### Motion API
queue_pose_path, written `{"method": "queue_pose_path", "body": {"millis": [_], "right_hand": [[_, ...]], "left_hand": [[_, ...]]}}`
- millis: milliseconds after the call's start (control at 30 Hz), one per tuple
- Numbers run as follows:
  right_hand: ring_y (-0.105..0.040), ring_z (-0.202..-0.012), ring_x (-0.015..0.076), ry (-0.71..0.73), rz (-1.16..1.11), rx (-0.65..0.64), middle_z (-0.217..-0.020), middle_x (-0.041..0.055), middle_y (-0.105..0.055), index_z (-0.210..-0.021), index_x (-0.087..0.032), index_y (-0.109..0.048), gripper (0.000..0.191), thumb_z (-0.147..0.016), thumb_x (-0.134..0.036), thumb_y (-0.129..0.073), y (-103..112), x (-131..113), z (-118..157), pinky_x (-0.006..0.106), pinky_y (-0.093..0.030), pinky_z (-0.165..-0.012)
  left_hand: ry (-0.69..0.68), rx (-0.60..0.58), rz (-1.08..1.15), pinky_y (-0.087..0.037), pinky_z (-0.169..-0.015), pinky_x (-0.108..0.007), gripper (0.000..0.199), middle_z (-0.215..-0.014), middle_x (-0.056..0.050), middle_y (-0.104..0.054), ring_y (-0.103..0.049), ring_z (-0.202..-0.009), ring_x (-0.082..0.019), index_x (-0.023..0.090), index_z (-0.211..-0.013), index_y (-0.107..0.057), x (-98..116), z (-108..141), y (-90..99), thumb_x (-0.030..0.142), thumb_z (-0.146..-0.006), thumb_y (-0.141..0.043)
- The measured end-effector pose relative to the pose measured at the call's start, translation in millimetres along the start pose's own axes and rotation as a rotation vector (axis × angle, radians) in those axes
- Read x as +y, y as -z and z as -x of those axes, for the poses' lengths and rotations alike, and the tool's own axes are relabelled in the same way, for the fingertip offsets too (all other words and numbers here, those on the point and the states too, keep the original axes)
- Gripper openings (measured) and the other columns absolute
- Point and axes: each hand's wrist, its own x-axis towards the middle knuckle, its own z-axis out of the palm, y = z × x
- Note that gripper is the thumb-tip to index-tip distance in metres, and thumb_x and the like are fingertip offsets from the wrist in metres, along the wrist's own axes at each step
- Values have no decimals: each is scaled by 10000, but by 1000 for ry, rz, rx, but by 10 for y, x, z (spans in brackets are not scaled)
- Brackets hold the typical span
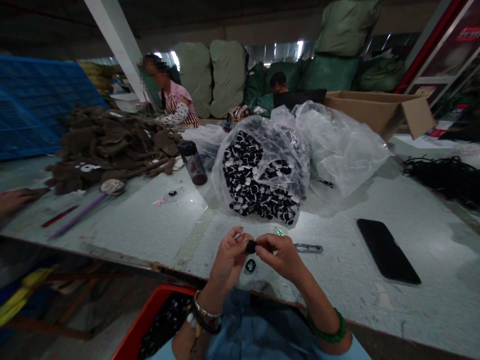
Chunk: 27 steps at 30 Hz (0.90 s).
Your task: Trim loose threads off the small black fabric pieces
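Between the fingertips of my left hand (231, 255) and my right hand (276, 254) is a small round black piece (251, 246). Both hands pinch it just above the table's front edge. A second small piece, black with a white middle (250, 265), lies on the table right below them. Beyond my hands stands a clear plastic bag (262, 175) full of many black and white pieces of similar size. Thread snips (308, 248) lie beside my right hand, partly hidden behind it.
A black phone (389, 251) lies at the right. A dark tumbler (192, 162), a heap of brown fabric pieces (112, 142) and a purple-handled stick (80, 215) are at the left. An orange bin (138, 320) stands below the edge. Two people sit across; another person's hand (18, 201) shows far left.
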Motion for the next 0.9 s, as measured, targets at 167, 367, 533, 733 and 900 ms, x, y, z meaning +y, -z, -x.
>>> {"method": "queue_pose_path", "body": {"millis": [167,367,533,733,900], "right_hand": [[-405,-462,75,10,192,90,-494,-35,-454,-596,-151,-555,114,-672,-143,-471,-34,-34,2,195,-298,-478],[-336,-415,59,-221,-413,288,-496,-46,-417,-634,-154,-528,72,-678,-183,-479,-190,80,-25,184,-253,-403],[-197,-340,18,-340,-1086,-12,-430,-82,-320,-626,-144,-510,127,-625,-243,-590,-207,231,-6,150,-123,-328],[-140,-308,2,-326,-1204,-159,-386,-105,-263,-605,-141,-519,185,-596,-285,-637,-165,297,13,137,-101,-295],[-144,-312,6,-374,-1118,-153,-383,-112,-248,-602,-149,-472,211,-662,-313,-589,-113,258,-27,138,-96,-302]], "left_hand": [[-121,11,-147,-360,-597,-170,224,-632,47,-518,-482,-598,-61,190,-776,-410,-50,16,-38,82,-652,-561],[-280,81,-300,-369,-642,-191,204,-658,36,-537,-497,-645,-77,186,-741,-416,-97,18,-67,92,-650,-572],[3,44,-22,-377,-558,-166,327,-600,53,-508,-499,-562,-65,190,-825,-403,-50,-18,-14,69,-597,-604],[194,134,112,-398,-523,-167,420,-603,52,-509,-516,-532,-65,173,-861,-414,-82,0,-33,29,-532,-632],[175,34,-44,-376,-472,-173,314,-550,45,-530,-495,-458,-61,169,-869,-442,-41,-24,2,155,-615,-625]]}}
